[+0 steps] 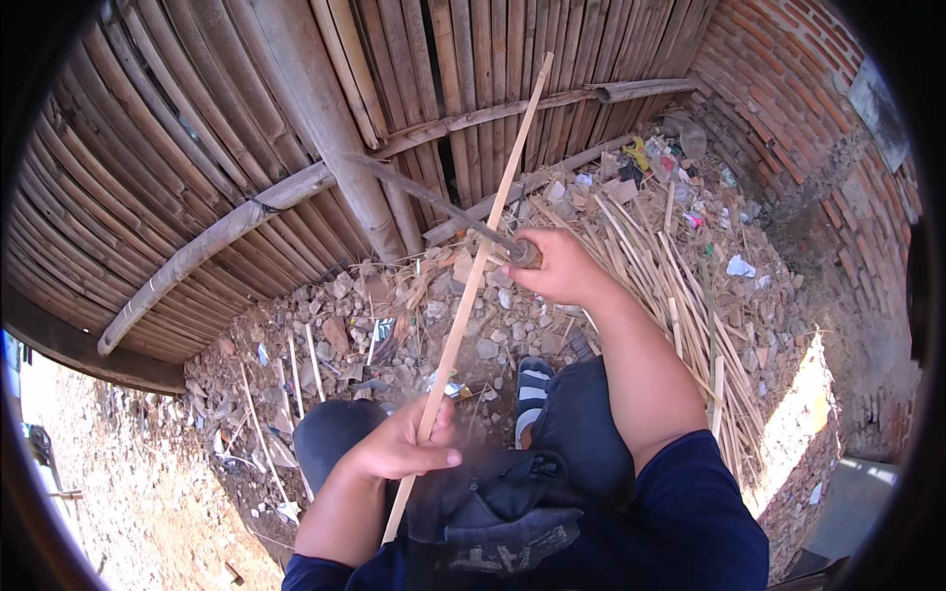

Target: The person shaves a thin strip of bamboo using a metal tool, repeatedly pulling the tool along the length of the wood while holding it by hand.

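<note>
Left hand [406, 445] gripping a pale strip [462, 330], which is slanting above the rubble-strewn ground [340, 294]. Right hand [557, 268] clutching a knife [434, 200] by its handle, blade crossing the strip; contact unclear. More strips [690, 335] lying heaped toward the ground's brick-wall edge.

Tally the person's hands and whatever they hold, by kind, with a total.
Hands: 2 (left hand, right hand)
Long pale strip: 1, in the left hand
Bladed tool: 1, its handle in the right hand
Total: 4
</note>
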`<action>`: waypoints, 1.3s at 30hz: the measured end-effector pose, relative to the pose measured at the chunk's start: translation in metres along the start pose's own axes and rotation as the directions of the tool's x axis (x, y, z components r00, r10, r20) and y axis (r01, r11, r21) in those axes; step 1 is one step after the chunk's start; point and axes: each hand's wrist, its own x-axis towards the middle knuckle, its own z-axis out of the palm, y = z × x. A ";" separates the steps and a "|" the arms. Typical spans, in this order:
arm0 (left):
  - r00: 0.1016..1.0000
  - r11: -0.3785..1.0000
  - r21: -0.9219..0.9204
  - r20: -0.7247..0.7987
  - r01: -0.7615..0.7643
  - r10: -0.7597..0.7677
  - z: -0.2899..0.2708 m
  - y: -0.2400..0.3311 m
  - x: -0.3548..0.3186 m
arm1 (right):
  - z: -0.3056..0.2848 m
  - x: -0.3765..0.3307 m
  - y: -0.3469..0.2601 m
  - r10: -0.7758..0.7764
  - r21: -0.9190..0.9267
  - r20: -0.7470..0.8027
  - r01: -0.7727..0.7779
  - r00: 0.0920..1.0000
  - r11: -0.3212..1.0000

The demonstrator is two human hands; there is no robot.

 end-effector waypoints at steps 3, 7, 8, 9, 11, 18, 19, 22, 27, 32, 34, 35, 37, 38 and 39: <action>1.000 1.000 0.013 -0.019 0.019 -0.018 -0.003 0.001 -0.002 | 0.007 -0.012 -0.027 -0.318 -0.172 0.263 0.368 0.911 0.914; 0.998 0.989 0.139 -0.048 0.045 -0.038 0.000 -0.001 -0.008 | 0.006 -0.007 -0.017 -0.218 -0.016 0.319 0.235 0.922 0.972; 0.999 0.995 0.092 -0.017 -0.029 0.031 -0.001 -0.004 -0.007 | -0.002 -0.001 -0.015 -0.226 -0.014 0.311 0.242 0.923 0.970; 0.995 0.994 0.043 0.011 -0.102 0.102 -0.003 -0.007 -0.006 | -0.010 0.006 -0.013 -0.004 -0.045 0.228 0.014 0.974 0.999; 0.995 0.997 -0.017 -0.072 -0.077 0.076 -0.006 -0.010 -0.004 | -0.020 0.008 -0.009 0.217 -0.057 0.133 -0.211 0.967 0.976; 0.926 0.963 0.267 -0.350 -0.046 0.141 -0.002 -0.008 0.005 | -0.009 -0.008 -0.028 -0.064 -0.291 0.353 0.174 0.934 0.941; 0.894 0.933 0.357 -0.405 -0.039 0.192 -0.001 -0.008 0.005 | -0.008 -0.009 -0.030 -0.085 -0.284 0.390 0.208 0.917 0.936; 0.841 0.931 0.364 -0.501 -0.011 0.206 0.014 0.000 0.008 | -0.005 -0.007 -0.008 -0.177 -0.191 0.352 0.255 0.919 0.948; 0.841 0.967 0.255 -0.521 -0.011 0.147 0.018 -0.002 0.019 | -0.019 0.001 0.000 0.084 -0.235 0.242 -0.025 0.967 0.972; 0.865 0.984 0.175 -0.497 0.024 0.067 0.013 -0.006 0.024 | -0.010 -0.012 -0.021 -0.076 -0.241 0.479 0.215 0.874 0.946; 0.883 0.990 0.142 -0.466 0.010 0.058 0.011 -0.011 0.020 | -0.010 -0.005 -0.011 -0.019 -0.274 0.486 0.173 0.874 0.946; 0.903 0.993 0.114 -0.425 -0.013 0.060 0.010 -0.013 0.020 | -0.013 0.002 0.004 0.075 -0.221 0.380 0.012 0.922 0.975; 0.911 0.990 0.140 -0.405 -0.018 0.074 0.005 -0.018 0.017 | -0.018 0.008 0.020 0.173 -0.154 0.267 -0.136 0.948 0.979; 0.914 0.988 0.155 -0.397 -0.024 0.085 0.003 -0.020 0.016 | -0.019 0.010 0.020 0.256 -0.182 0.215 -0.219 0.943 0.959; 0.914 0.979 0.202 -0.400 0.011 0.072 0.000 -0.018 0.016 | -0.019 0.013 0.019 0.335 -0.205 0.160 -0.300 0.929 0.931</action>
